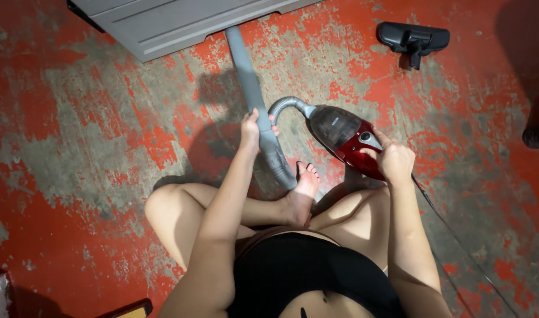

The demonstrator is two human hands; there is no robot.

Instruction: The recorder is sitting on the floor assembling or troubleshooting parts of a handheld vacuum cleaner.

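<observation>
Vacuum (346,138), nozzle head (413,39) on floor (93,135)

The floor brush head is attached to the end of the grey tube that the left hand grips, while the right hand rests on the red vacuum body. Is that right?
Not quite. In the head view the black floor brush head lies detached on the floor, apart from the grey tube. The rest holds: the left hand grips the tube and the right hand rests on the red vacuum body.

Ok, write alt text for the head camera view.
A person sits on a worn red floor, left hand gripping a grey vacuum tube, right hand resting on a red vacuum cleaner. The tube runs under a grey cabinet; a black floor nozzle lies apart.
</observation>
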